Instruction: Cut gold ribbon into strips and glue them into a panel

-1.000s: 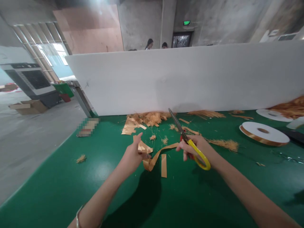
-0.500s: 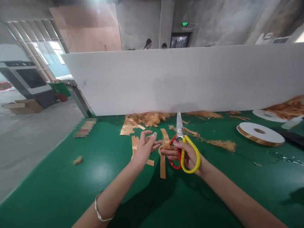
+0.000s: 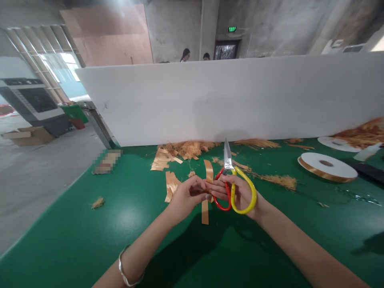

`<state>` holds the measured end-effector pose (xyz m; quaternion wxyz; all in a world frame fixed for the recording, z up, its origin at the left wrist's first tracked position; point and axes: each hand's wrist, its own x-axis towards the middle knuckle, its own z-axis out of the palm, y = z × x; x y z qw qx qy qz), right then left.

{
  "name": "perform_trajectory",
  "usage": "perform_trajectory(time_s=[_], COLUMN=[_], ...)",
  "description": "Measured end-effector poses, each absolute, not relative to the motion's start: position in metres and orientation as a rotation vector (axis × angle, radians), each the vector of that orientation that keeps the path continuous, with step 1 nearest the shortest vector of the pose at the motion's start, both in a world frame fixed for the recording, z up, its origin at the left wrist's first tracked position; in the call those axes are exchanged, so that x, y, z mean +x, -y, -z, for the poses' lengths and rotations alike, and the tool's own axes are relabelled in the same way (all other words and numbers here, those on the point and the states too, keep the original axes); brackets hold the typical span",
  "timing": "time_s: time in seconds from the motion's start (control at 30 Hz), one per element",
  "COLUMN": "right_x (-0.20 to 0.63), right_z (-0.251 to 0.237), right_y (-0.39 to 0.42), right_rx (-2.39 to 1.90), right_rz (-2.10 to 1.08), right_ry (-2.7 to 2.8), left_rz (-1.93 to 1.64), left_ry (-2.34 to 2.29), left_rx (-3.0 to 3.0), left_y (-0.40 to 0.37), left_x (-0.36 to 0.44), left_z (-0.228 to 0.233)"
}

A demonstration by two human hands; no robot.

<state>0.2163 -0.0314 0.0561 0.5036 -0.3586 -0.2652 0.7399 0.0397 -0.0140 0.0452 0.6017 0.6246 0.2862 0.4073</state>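
My right hand [image 3: 241,193] holds scissors [image 3: 228,158] with one red and one yellow handle. Their blades are closed and point up and away from me. Its fingertips also hold a strip of gold ribbon [image 3: 209,171], whose two ends stick out above and below the fingers. From the left side, my left hand [image 3: 186,199] pinches the ribbon's middle, thumb against fingers. The two hands meet here and hide the middle of the ribbon. Just beyond my left hand lie cut pieces of gold ribbon [image 3: 171,185] on the green table [image 3: 126,248].
Frayed gold threads [image 3: 192,149] heap against a white panel [image 3: 210,96] across the back. To the right lie a thread bundle [image 3: 279,181], a ribbon spool [image 3: 330,164], a white bottle [image 3: 368,152] and a clear chain-like strip [image 3: 360,197]. People's heads show beyond the panel.
My left hand has come in from beside the ribbon and closed its fingers on it. My right hand has stayed nearly in place, with the scissors and ribbon in it.
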Motion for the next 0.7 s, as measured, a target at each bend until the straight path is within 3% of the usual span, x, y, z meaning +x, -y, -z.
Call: perform_trajectory(time_s=[0.23,0.5,0.7], right_x=[0.222,0.264,0.298], right_z=[-0.062,-0.073,-0.07], right_y=[0.028,0.011,0.005], right_rx=[-0.873,-0.885,-1.135], right_rz=[-1.679,-1.212,-0.788], right_ry=[0.68,0.883,1.273], left_rz=[-0.925,-0.891,-0.95], left_ry=[-0.779,-0.859,-1.004], left_rx=[1.708,1.763,1.603], left_y=[0.011,0.01,0.006], left_x=[0.037,0.035,0.027], left_z=[-0.042,-0.043,-0.055])
